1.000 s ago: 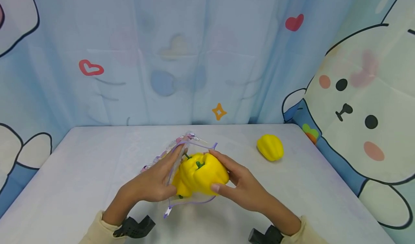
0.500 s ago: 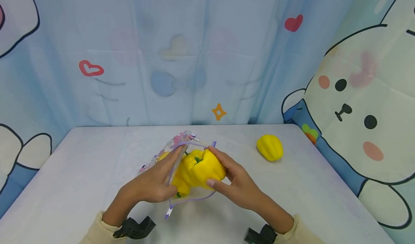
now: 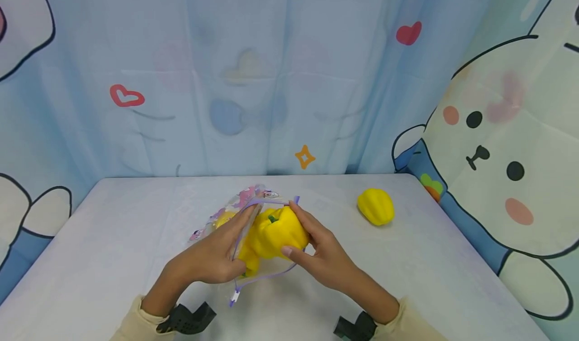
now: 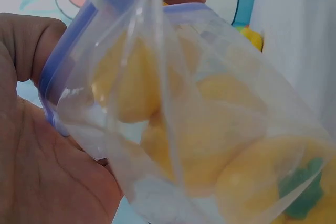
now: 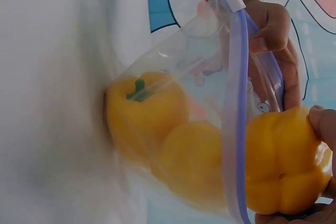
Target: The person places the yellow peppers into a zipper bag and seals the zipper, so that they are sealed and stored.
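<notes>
A clear slider zip bag (image 3: 274, 275) with a purple zip edge and printed pattern lies tilted, its mouth turned to the right. My left hand (image 3: 212, 255) grips the mouth at its left side, holding it apart. My right hand (image 3: 332, 258) holds a yellow bell pepper (image 3: 286, 233), thumb in front and fingers behind, right at the mouth; in the right wrist view it overlaps the zip edge. Through the plastic more yellow peppers (image 5: 144, 121) show, one with a green stem. The left wrist view shows the green stem (image 4: 302, 190) of one close up.
Another yellow pepper (image 3: 376, 206) lies on the white table (image 3: 434, 280) toward the back right. Behind the table hangs a blue curtain (image 3: 181, 44) with cartoon prints. A black wrist camera (image 3: 186, 318) is strapped to each forearm.
My right hand has moved left with the pepper, bringing it deeper into the bag's mouth. The left hand stays almost where it was.
</notes>
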Demonstrator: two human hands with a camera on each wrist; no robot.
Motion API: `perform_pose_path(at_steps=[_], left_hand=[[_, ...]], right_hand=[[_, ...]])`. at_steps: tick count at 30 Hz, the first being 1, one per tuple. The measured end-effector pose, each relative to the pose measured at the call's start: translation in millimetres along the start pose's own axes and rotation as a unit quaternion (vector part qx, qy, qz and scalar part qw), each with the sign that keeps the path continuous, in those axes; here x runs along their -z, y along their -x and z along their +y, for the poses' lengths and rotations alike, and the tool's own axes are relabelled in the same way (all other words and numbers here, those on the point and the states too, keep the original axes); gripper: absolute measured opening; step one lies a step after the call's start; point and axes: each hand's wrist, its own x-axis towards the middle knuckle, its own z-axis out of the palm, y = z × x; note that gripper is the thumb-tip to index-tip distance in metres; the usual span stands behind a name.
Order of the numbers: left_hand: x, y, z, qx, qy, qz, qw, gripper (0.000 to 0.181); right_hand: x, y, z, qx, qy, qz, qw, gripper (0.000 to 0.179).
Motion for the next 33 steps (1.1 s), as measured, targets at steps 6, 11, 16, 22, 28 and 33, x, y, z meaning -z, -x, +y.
perform_pose_path(at_steps=[6,11,16,22,28,33], left_hand=[[-0.2,1.5,0.9,0.018,-0.015,-0.007,0.9997,0.1],[-0.1,2.5,1.6,0.015,-0.027,-0.009,0.9995,0.098],[0.5,3.3,1.9,0.011,-0.034,-0.009,0.9993,0.096],[0.5,3.8,1.8,-0.002,-0.039,-0.01,0.9992,0.094],[1.4,2.9,2.4,0.01,-0.041,-0.009,0.9991,0.095],[1.6,2.3,2.5,0.015,-0.043,-0.003,0.999,0.097]], right_hand=[[-7,-2.4,3,-0.002,0.044,0.021,0.9988,0.075],[-15,-4.1,2,-0.024,0.099,0.038,0.9941,0.077],[-20,-4.4,1,-0.025,0.128,0.04,0.9907,0.078],[-23,-3.3,4,-0.005,0.152,0.053,0.9869,0.08],[-21,-3.0,4,-0.007,0.14,0.08,0.9868,0.079],[-19,-3.3,4,-0.012,0.124,0.081,0.9888,0.079]])
